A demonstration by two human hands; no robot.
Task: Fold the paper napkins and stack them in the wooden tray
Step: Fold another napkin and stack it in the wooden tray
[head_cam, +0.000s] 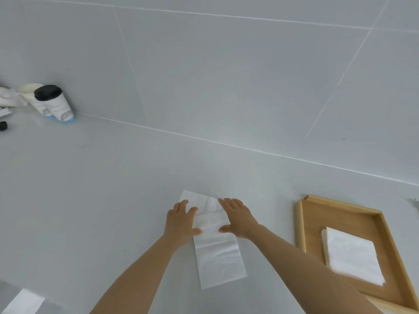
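Observation:
A long white paper napkin (217, 252) lies flat on the pale counter, running away from me. My left hand (181, 220) rests open on its left edge near the far end. My right hand (238, 217) lies open, palm down, on its right edge opposite. Both press the paper with fingers spread; neither grips it. To the right stands the wooden tray (301, 225), with a stack of folded white napkins (353, 257) inside it. My right forearm crosses the tray's near left corner.
A paper cup with a black lid (53, 102) stands at the far left against the tiled wall, beside crumpled white items (9, 98). A small black cap (3, 126) lies near it. Another white napkin (22, 302) shows at the bottom left corner.

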